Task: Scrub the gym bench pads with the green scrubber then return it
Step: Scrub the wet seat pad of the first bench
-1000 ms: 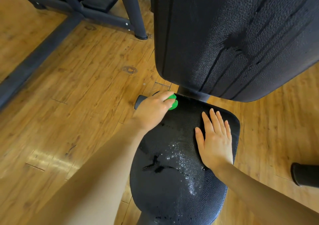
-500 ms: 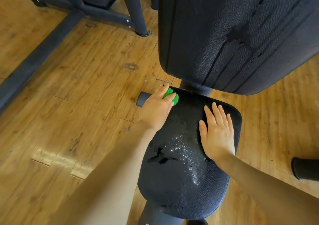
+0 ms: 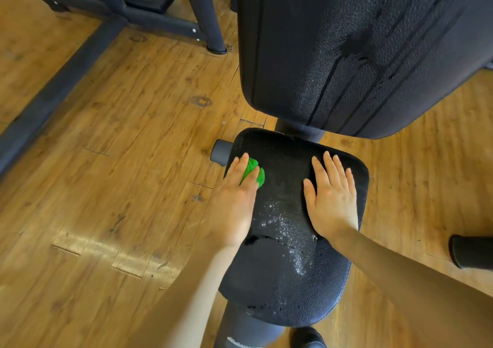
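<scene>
Fingers of the left hand (image 3: 234, 200) press the green scrubber (image 3: 253, 174) flat against the seat pad (image 3: 288, 267) near its left edge, likely for scrubbing pressure. Right hand (image 3: 330, 200) lies spread on the pad, apparently bracing. Back pad (image 3: 360, 48) shows wet streaks.

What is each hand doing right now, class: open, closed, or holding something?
Left hand: pressing the green scrubber onto the seat pad, fingers mostly straight.
Right hand: open, flat on the seat pad, holding nothing.
</scene>
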A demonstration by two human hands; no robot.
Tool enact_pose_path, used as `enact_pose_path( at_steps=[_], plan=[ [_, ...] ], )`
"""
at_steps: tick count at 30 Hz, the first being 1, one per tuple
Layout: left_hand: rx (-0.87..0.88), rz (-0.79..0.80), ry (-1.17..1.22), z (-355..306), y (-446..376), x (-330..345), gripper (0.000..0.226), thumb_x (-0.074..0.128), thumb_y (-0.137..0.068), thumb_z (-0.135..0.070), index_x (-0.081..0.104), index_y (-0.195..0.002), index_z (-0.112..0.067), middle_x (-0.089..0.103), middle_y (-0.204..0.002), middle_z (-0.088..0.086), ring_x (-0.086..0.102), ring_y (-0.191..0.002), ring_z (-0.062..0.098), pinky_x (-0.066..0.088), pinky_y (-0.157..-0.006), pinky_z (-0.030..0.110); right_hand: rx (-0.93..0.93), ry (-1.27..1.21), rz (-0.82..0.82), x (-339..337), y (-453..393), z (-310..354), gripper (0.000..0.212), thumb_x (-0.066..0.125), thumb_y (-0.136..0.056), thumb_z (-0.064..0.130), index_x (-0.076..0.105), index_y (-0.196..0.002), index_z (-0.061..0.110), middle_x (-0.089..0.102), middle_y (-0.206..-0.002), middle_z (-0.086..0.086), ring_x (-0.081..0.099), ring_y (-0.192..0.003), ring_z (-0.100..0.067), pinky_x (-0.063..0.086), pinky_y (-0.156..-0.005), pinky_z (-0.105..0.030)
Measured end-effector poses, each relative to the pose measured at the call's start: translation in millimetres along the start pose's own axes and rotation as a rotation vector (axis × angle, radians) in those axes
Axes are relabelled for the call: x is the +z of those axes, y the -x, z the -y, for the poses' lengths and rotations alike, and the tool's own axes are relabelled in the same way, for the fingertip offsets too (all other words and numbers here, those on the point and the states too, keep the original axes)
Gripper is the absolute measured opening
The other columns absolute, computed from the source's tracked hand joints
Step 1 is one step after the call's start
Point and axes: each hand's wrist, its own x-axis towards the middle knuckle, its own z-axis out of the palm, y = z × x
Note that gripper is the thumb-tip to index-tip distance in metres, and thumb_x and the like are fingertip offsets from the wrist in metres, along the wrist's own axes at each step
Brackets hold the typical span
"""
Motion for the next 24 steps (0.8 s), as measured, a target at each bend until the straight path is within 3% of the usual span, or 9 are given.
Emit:
enact_pose_path(
  at_steps=[4, 11, 14, 18, 24],
  plan=[
    [-0.118, 0.002, 0.053, 2, -40, 1, 0.04, 0.055, -0.097, -0.008, 0.053, -0.137, -0.009, 0.032, -0.155, 0.014, 0.027, -0.145, 0.03, 0.037, -0.11, 0.044, -0.006, -0.008, -0.003, 0, 0, 0, 0.06, 0.023, -0.099, 0.044, 0.035, -0.151, 0.015, 0.022, -0.161, -0.008, 0.011, -0.151, -0.024, 0.005, -0.122, -0.041],
    [-0.121, 0.079, 0.011, 7, -36, -3, 0.043, 0.045, -0.102, -0.021, 0.044, -0.145, -0.017, 0.02, -0.161, 0.009, 0.017, -0.149, 0.025, 0.033, -0.111, 0.039, -0.01, -0.009, -0.027, 3, 0, 0, 0.065, 0.018, -0.098, 0.047, 0.038, -0.149, 0.013, 0.026, -0.16, -0.01, 0.014, -0.15, -0.025, 0.008, -0.122, -0.043],
    [-0.108, 0.066, 0.008, 6, -17, -4, 0.042, 0.054, -0.098, -0.013, 0.051, -0.14, -0.012, 0.027, -0.158, 0.012, 0.026, -0.146, 0.029, 0.036, -0.11, 0.04, -0.007, -0.008, -0.032, 3, -1, 0, 0.064, 0.019, -0.098, 0.047, 0.039, -0.149, 0.013, 0.027, -0.159, -0.01, 0.016, -0.15, -0.026, 0.009, -0.122, -0.044],
    [-0.042, 0.007, -0.027, 8, 21, -7, 0.04, 0.07, -0.086, -0.007, 0.063, -0.126, -0.006, 0.046, -0.146, 0.019, 0.047, -0.132, 0.036, 0.051, -0.092, 0.045, -0.008, 0.002, -0.013, 1, 0, 0, 0.063, 0.019, -0.099, 0.046, 0.037, -0.15, 0.013, 0.025, -0.16, -0.01, 0.014, -0.15, -0.025, 0.008, -0.122, -0.044],
    [-0.062, -0.016, -0.026, 2, 39, -13, 0.038, 0.068, -0.088, -0.01, 0.063, -0.126, -0.007, 0.046, -0.145, 0.017, 0.045, -0.134, 0.034, 0.041, -0.101, 0.039, -0.002, -0.005, 0.002, 0, 1, -1, 0.054, 0.03, -0.103, 0.039, 0.036, -0.15, 0.013, 0.024, -0.16, -0.01, 0.013, -0.15, -0.026, 0.007, -0.123, -0.044]
  ],
)
